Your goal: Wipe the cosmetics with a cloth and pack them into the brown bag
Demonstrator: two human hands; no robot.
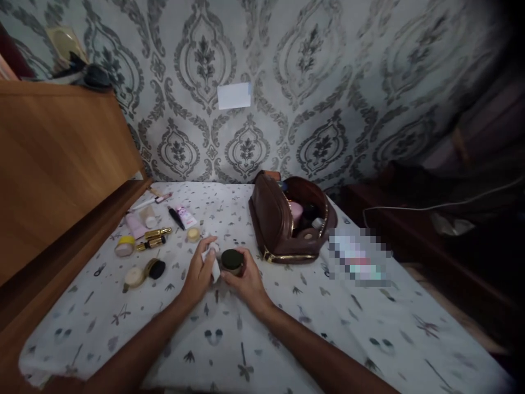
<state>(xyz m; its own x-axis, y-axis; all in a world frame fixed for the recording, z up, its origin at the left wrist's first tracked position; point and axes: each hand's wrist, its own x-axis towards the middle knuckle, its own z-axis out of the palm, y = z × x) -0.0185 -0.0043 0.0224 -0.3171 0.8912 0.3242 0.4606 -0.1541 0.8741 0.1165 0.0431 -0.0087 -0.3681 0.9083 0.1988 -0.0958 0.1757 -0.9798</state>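
Near the middle of the patterned white cloth [246, 328], my left hand [199, 272] is closed on a white wipe or tissue [215, 266]. My right hand [249, 280] grips a small round jar [232, 261] with a dark green lid, fingers wrapped round its right side. Jar and wipe are close together. Just beyond my left hand lies a small yellowish round pot [193, 235]. To the right, behind the jar, a brown leather bag [273, 219] stands unzipped, with a pink item [296, 210] and dark items inside.
On the left lie a yellow-lidded jar [124, 246], gold tubes [158, 233], a black tube [176, 217], a pink-white tube [186, 216] and an open compact [155, 268]. A wooden panel [61, 142] borders the left; a pixelated object [359, 257] lies right of the bag.
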